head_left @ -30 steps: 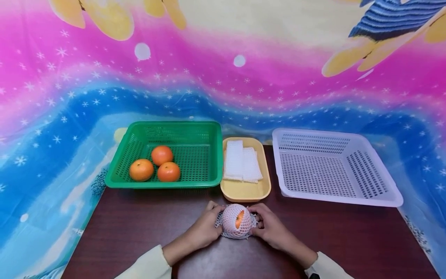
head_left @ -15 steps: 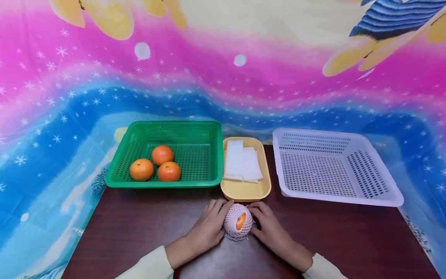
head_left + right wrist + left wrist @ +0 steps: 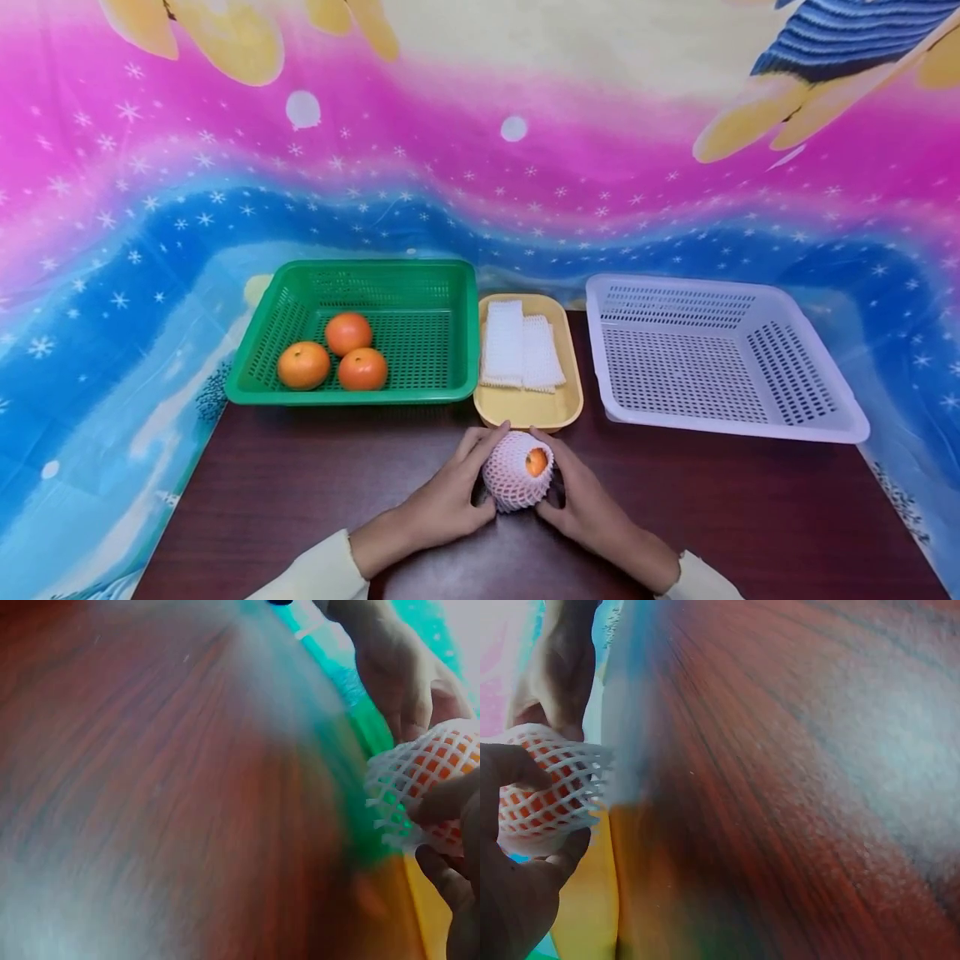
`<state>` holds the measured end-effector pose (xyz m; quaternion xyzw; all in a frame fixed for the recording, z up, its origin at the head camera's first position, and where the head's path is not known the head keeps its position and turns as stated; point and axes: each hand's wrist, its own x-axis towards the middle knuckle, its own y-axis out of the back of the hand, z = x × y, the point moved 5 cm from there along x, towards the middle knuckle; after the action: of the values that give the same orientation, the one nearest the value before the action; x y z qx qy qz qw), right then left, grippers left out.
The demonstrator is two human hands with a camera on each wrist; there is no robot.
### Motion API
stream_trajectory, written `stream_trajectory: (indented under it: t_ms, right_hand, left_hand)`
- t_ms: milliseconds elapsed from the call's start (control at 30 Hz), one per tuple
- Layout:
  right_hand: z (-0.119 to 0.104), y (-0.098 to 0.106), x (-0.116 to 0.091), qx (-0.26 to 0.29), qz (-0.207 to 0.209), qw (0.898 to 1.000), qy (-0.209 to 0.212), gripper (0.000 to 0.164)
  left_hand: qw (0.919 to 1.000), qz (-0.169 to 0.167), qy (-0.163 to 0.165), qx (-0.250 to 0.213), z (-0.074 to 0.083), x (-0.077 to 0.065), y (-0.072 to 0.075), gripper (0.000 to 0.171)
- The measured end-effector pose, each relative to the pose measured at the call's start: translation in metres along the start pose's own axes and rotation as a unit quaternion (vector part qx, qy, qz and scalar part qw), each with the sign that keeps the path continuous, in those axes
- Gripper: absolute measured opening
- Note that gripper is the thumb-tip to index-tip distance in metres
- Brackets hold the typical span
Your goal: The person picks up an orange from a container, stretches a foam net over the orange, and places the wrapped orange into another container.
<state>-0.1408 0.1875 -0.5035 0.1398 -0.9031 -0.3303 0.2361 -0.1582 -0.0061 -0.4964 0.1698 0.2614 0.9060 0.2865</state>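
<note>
An orange in a white foam net sleeve (image 3: 516, 479) is between my two hands at the front middle of the table. A small round patch of bare peel (image 3: 536, 462) shows through the sleeve's opening. My left hand (image 3: 448, 498) grips its left side, thumb in front and fingers behind. From the right, my right hand (image 3: 588, 500) holds it the same way. In the left wrist view, the net's loose, frayed end (image 3: 592, 780) sticks out past the fruit. The right wrist view shows thumb and finger pressed on the mesh (image 3: 431, 769).
A green basket (image 3: 352, 398) at the back left holds three oranges (image 3: 303, 365). Beside it, a yellow tray (image 3: 525, 413) has folded white foam nets (image 3: 517, 346) in it. A white basket (image 3: 720, 429) stands at the back right. All rest on a dark wooden table (image 3: 300, 475).
My hands have pulled in closer round the netted orange and tilted it. The net's slit-like opening has become a smaller round one, turned up and to the right.
</note>
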Motion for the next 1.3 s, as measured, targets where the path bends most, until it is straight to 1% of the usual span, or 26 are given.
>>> stream_trajectory:
  t_ms: [100,167,200,267,367,433,500,567,600,633,700,767,833,867,900,967,1000,1067,1100,1133,1200,1233,1300]
  right_hand:
    - [-0.008,0.005,0.002,0.05,-0.024,0.998,-0.008,0.106]
    - [-0.013,0.009,0.004,0.073,-0.039,0.996,-0.023,0.107]
    - [-0.015,0.012,0.005,0.077,-0.043,0.996,-0.034,0.108]
    - [-0.017,0.016,0.008,0.074,-0.045,0.995,-0.059,0.107]
    - [-0.02,0.022,0.015,0.083,-0.035,0.992,-0.086,0.103]
    - [-0.021,0.025,0.019,0.119,-0.029,0.987,-0.099,0.097]
    - [-0.023,0.027,0.022,0.176,-0.024,0.978,-0.106,0.091]
    - [-0.025,0.029,0.025,0.228,-0.018,0.967,-0.113,0.085]
    - [-0.026,0.03,0.027,0.25,-0.016,0.961,-0.117,0.082]
    - [-0.027,0.031,0.029,0.261,-0.013,0.958,-0.119,0.079]
    - [-0.029,0.032,0.033,0.275,-0.008,0.954,-0.122,0.074]
    - [-0.032,0.033,0.037,0.28,-0.006,0.952,-0.125,0.07]
    - [-0.034,0.035,0.04,0.276,-0.004,0.952,-0.129,0.068]
    - [-0.035,0.037,0.041,0.271,0.0,0.953,-0.132,0.067]
    - [-0.036,0.038,0.042,0.264,0.004,0.955,-0.138,0.067]
    - [-0.038,0.043,0.044,0.243,0.014,0.959,-0.146,0.067]
    - [-0.038,0.045,0.046,0.235,0.019,0.96,-0.15,0.068]
    - [-0.04,0.048,0.048,0.229,0.026,0.961,-0.156,0.071]
    - [-0.041,0.05,0.049,0.231,0.027,0.96,-0.158,0.073]
    - [-0.042,0.051,0.051,0.232,0.027,0.959,-0.158,0.075]
    - [-0.043,0.053,0.054,0.246,0.025,0.955,-0.163,0.078]
    - [-0.044,0.053,0.055,0.25,0.024,0.954,-0.167,0.079]
    - [-0.044,0.055,0.057,0.258,0.024,0.95,-0.175,0.08]
  left_hand:
    - [0.9998,0.006,0.013,-0.014,0.005,0.0,0.005,0.105]
    - [0.9996,0.005,0.018,-0.021,0.008,0.0,0.008,0.104]
    - [0.9994,0.001,0.021,-0.026,0.009,0.001,0.01,0.104]
    - [0.9982,-0.012,0.025,-0.054,0.011,0.002,0.012,0.103]
    - [0.9938,-0.035,0.034,-0.099,0.015,0.004,0.017,0.101]
    - [0.988,-0.05,0.043,-0.14,0.017,0.006,0.021,0.097]
    - [0.9847,-0.053,0.05,-0.158,0.019,0.007,0.024,0.091]
    - [0.9825,-0.046,0.059,-0.171,0.021,0.009,0.028,0.084]
    - [0.9831,-0.038,0.061,-0.169,0.022,0.011,0.03,0.082]
    - [0.9846,-0.028,0.063,-0.161,0.023,0.012,0.033,0.079]
    - [0.9884,-0.007,0.062,-0.138,0.025,0.015,0.038,0.074]
    - [0.9908,0.01,0.057,-0.123,0.028,0.017,0.042,0.071]
    - [0.9915,0.021,0.049,-0.118,0.031,0.02,0.045,0.069]
    - [0.9908,0.026,0.047,-0.124,0.032,0.021,0.047,0.068]
    - [0.9889,0.03,0.046,-0.138,0.034,0.022,0.047,0.068]
    - [0.9813,0.04,0.05,-0.181,0.035,0.025,0.049,0.069]
    - [0.9762,0.046,0.057,-0.204,0.036,0.025,0.049,0.07]
    - [0.9628,0.056,0.072,-0.254,0.036,0.027,0.049,0.071]
    - [0.9565,0.059,0.078,-0.275,0.037,0.028,0.05,0.072]
    - [0.9519,0.063,0.082,-0.288,0.037,0.028,0.05,0.073]
    - [0.9497,0.071,0.079,-0.295,0.039,0.03,0.051,0.073]
    - [0.9503,0.072,0.073,-0.294,0.04,0.031,0.052,0.073]
    - [0.9547,0.079,0.059,-0.281,0.043,0.032,0.054,0.072]
